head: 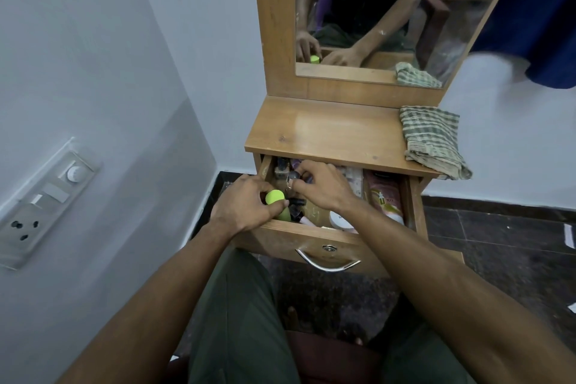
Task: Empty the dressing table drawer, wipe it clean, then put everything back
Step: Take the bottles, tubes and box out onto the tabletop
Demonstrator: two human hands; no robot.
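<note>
The drawer (327,235) stands pulled out and full; emptying looks barely begun. The left hand (246,209) grips a green bottle (276,198) at its near-left corner. Just beside it, the right hand (318,185) pinches a small dark item (293,177). Beyond both, the top (327,131) holds a cloth (433,140); next, lift both clear.

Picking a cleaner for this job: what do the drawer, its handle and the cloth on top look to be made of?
Drawer: wood-look board, likely laminate; printed grain, slight sheen, matching the tabletop.
Handle: polished metal, probably chrome-plated; bright mirror-like glints along its curve.
Cloth: woven fabric, likely cotton; matte, green-and-cream checks, soft folds, a frayed-looking edge.
</note>
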